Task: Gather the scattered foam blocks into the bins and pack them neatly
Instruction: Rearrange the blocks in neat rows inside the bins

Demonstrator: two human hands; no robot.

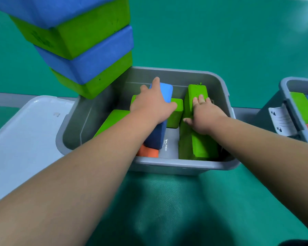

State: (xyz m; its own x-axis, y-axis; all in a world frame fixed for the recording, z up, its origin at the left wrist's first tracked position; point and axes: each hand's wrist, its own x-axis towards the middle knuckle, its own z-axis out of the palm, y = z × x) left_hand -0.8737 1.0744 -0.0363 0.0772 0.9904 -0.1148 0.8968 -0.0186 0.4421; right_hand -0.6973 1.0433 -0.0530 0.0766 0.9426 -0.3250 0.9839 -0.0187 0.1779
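A grey bin (176, 75) stands in the middle on the green floor. Inside it, my left hand (151, 102) grips a blue foam block (164, 92) that stands on edge. My right hand (203, 112) grips a tall green block (196, 93) standing along the bin's right wall. More green blocks lie in the bin, one behind my left hand (175, 114) and one at the left (112, 119). An orange block (148, 152) lies at the bin's near edge, partly under my left forearm.
A tall stack of blue and green blocks (85, 50) rises at the bin's far left corner. A white lid (25, 139) lies to the left. A second grey bin (292, 84) holding green, blue and orange blocks stands at the right edge.
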